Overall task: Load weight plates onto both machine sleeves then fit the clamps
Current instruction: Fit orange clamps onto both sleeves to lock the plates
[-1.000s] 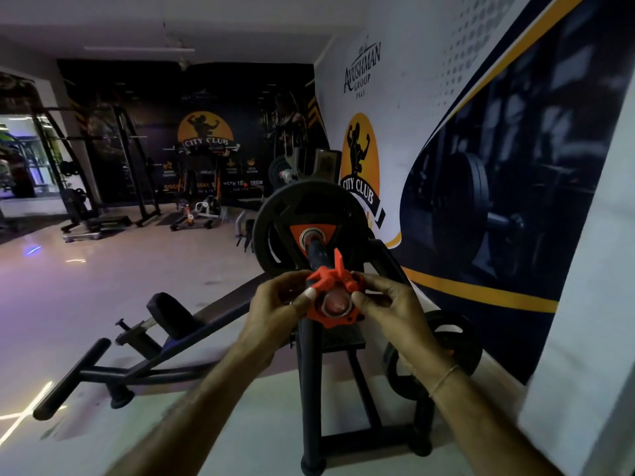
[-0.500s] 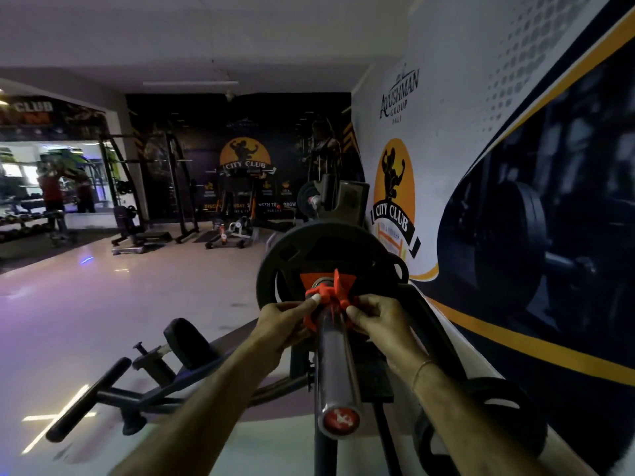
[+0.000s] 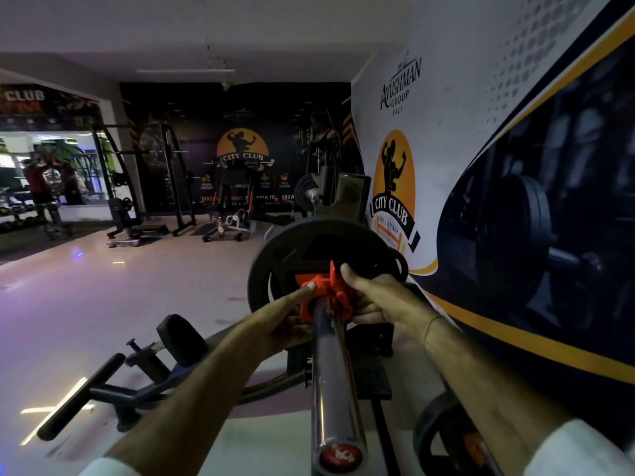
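Against the black weight plate (image 3: 326, 255), on the chrome sleeve (image 3: 335, 379), sits the orange clamp (image 3: 324, 297).
We pinch it with both hands, left (image 3: 290, 321) and right (image 3: 381, 300); unlatched, it could slide back.

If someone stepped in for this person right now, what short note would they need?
Left hand and right hand: both grip the orange clamp from either side.
Clamp: around the chrome sleeve, up near the black weight plate loaded on it.
Done: this sleeve carries a plate.
Left: close the clamp against the plate. A far sleeve also seems loaded; its clamp cannot be made out.
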`<state>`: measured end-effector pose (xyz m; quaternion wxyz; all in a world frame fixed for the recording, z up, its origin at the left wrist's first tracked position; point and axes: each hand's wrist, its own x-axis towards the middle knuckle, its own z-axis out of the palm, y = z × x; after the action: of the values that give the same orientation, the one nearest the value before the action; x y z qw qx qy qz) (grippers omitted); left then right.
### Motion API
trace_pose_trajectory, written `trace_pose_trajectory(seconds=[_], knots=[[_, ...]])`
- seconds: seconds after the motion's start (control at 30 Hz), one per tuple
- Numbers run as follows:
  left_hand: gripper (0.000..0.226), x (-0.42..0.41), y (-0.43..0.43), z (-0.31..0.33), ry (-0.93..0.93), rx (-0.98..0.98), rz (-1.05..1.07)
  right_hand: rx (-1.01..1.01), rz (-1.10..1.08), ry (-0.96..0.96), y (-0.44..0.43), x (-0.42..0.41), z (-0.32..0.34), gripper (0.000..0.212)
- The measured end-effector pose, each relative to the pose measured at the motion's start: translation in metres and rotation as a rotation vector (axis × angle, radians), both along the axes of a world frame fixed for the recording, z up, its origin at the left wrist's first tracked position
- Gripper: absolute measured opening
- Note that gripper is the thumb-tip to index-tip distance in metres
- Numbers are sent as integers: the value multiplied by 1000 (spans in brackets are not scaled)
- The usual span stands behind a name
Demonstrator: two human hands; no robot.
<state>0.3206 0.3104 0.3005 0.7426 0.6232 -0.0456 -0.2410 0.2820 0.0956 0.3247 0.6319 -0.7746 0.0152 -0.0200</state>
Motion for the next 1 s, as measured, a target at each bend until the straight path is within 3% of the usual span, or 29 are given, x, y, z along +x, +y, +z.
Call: trace_pose_trajectory(seconds=[0.17,0.27,0.43,0.5,0.73,1.0], knots=[[75,1,-1,-4,10,-8,-59,-240,45,163,7,4,40,79],[74,4,2,-9,9,-39,-75,-283,33,178,14,8,46,77],[61,3,-3,-12,36,-76,-57,-111,-59,187,9,12,43,51],[52,4,-5,-16,58,-96,-39,1,-94,181,-1,13,36,52],[64,1,-1,-13,28,-50,-37,173,-10,289,-1,9,20,85],[60,9,-3,-1,18,61,-52,288,-47,305,-1,8,13,68]])
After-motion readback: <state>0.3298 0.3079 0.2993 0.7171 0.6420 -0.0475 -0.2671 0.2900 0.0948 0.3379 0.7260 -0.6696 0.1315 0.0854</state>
